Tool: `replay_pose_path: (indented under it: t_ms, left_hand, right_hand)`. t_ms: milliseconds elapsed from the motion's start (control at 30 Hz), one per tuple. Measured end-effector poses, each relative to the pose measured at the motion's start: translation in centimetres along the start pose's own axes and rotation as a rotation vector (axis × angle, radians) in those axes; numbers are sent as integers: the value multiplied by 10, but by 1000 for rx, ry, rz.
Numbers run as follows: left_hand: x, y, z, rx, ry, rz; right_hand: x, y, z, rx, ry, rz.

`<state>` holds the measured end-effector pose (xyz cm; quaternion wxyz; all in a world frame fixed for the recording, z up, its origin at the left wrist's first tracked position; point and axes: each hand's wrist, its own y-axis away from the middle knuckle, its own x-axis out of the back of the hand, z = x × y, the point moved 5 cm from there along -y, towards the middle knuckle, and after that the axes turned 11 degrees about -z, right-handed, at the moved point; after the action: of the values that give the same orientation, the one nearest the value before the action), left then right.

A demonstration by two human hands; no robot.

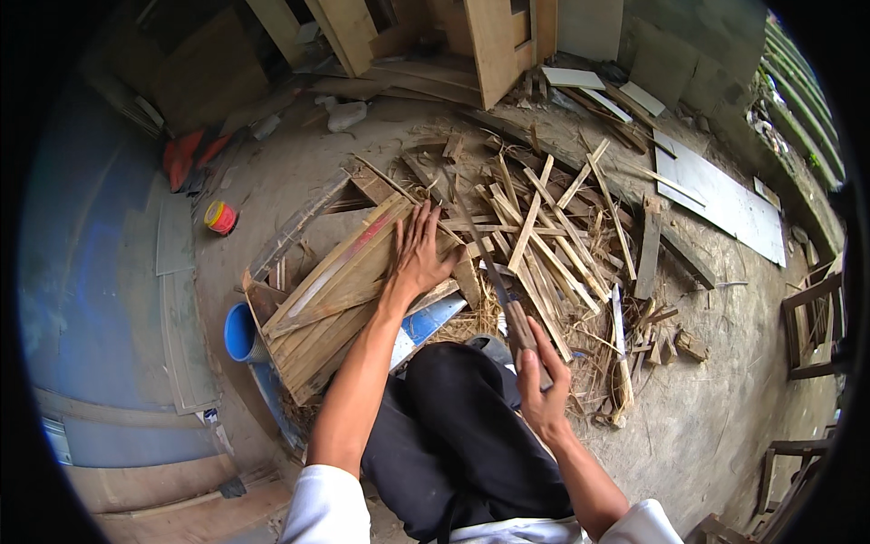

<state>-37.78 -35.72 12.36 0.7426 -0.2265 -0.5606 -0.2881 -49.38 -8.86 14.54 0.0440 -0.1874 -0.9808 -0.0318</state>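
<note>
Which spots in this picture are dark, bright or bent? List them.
Head view: black fisheye rim hides the corners; upper-left background is dim; green ribbed surface at upper right bows and looks bright; white board at right is pale; left hand looks fairly sharp.

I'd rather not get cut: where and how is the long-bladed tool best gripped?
Probably by its brown handle, coming from the near end, as the right hand does; the long, narrow blade extends away from the person.
</note>
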Motion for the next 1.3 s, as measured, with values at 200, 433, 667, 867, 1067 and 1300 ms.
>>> replay_pose_path:
  t_ms: [200, 433, 667, 867, 1067, 1300]
  left_hand:
    - [-3, -2, -6, 48, -7, -57]
    - [-2, -2, -4, -33, -5, -58]
    - [2, 0, -1, -25, -27, -2]
    - [6, -5, -1, -128, -9, 116]
    - [18, 1, 6, -198, 65, 223]
    - [24, 7, 14, -288, 133, 266]
  right_hand:
    - [3, 43, -10, 157, 101, -79]
    - [-10, 10, -1, 169, 75, -100]
    - [20, 61, 14, 236, 147, -170]
    - [10, 36, 59, 64, 144, -190]
    - [27, 24, 28, 282, 199, -121]
    - [37, 24, -4, 118, 137, -134]
